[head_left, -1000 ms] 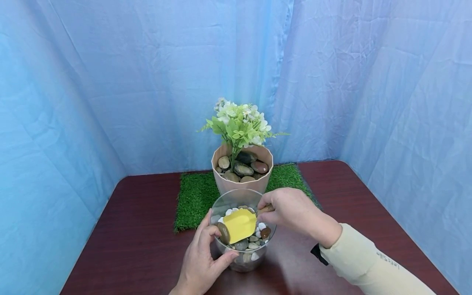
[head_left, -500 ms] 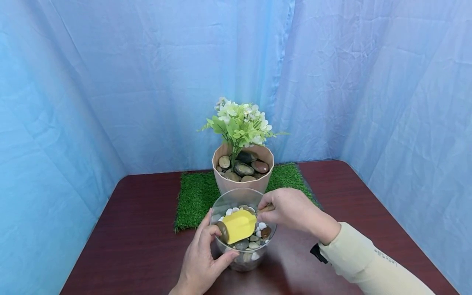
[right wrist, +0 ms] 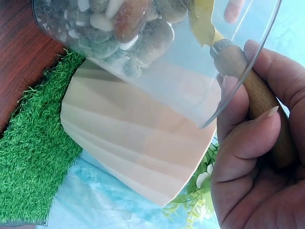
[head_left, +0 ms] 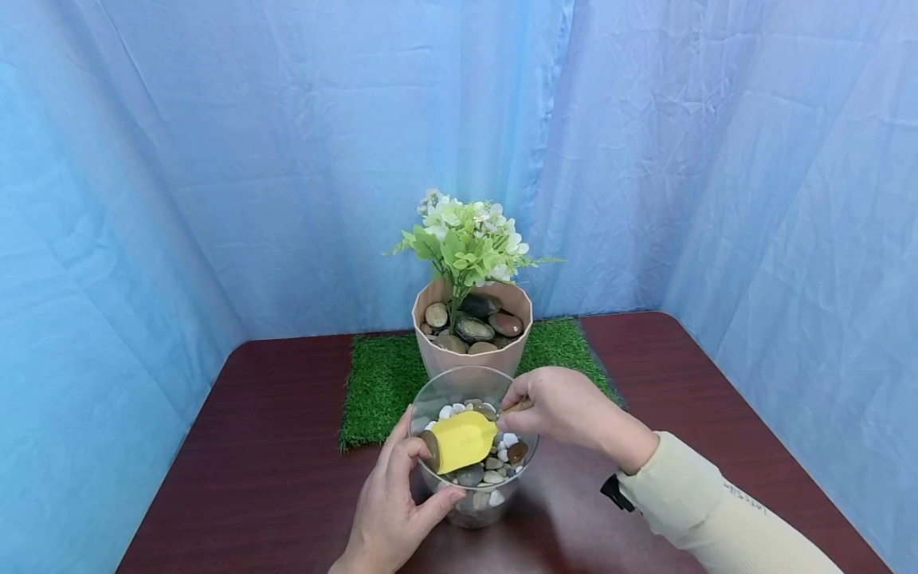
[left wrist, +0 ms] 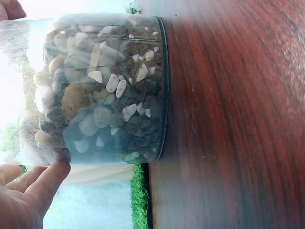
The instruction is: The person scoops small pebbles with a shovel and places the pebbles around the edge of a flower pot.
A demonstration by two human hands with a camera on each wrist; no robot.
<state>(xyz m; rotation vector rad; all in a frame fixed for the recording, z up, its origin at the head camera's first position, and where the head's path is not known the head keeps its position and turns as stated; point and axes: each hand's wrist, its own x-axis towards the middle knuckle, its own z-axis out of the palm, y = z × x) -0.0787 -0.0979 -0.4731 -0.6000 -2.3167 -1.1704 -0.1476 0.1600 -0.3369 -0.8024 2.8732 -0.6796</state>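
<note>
A clear jar (head_left: 479, 516) holding pebbles stands on the table. My left hand (head_left: 387, 498) grips its left side, the thumb near the front rim; in the left wrist view, fingertips (left wrist: 52, 183) touch the wall. My right hand (head_left: 562, 408) grips the wooden handle (right wrist: 257, 90) of a small trowel. The trowel's yellow blade (head_left: 464, 443) is inside the jar, tilted above the pebbles. A large brown stone (head_left: 431, 449) sits at the blade's left end, by the left fingers. White pebbles (head_left: 510, 439) and grey stones (head_left: 470, 476) lie beneath. The blade hides part of them.
Right behind the jar, a pale pink pot (head_left: 469, 365) with stones and a white-flowered plant (head_left: 469, 239) stands on green artificial grass (head_left: 383, 391). The dark red table (head_left: 272, 446) extends to both sides. Blue curtains (head_left: 323, 159) hang around it.
The yellow blade has tilted and dipped slightly inside the jar, and the right wrist has shifted a little left. The left hand and the jar stay put.
</note>
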